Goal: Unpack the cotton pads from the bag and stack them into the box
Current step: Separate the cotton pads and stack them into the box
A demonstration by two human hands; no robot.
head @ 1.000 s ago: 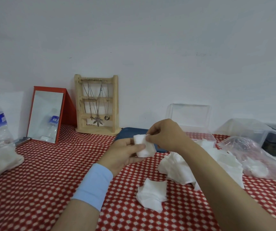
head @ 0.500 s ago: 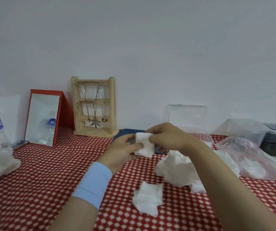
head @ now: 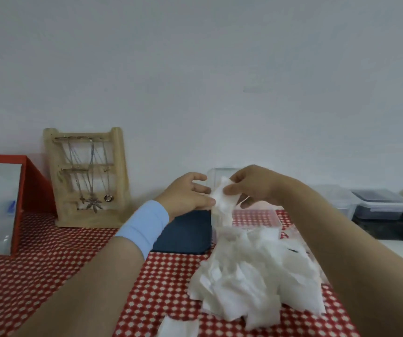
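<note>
Cotton pad [head: 224, 200] in right hand [head: 256, 188] (blurred)

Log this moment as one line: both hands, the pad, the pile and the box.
right hand: pinches cotton pad, raised near clear box | left hand: fingers loose, touching pad's edge | pad pile: loose on tablecloth before box

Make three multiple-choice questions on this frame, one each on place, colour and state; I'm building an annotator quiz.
1. The wooden jewellery stand is: A) left of the blue pouch B) inside a box C) on the floor.
2. The wristband is: A) green B) light blue C) black.
3. The raised cotton pad is: A) hanging from the stand B) inside a bag C) pinched by the right hand.
Answers: A, it stands further left; B, pale blue on the wrist; C, gripped in mid-air.
</note>
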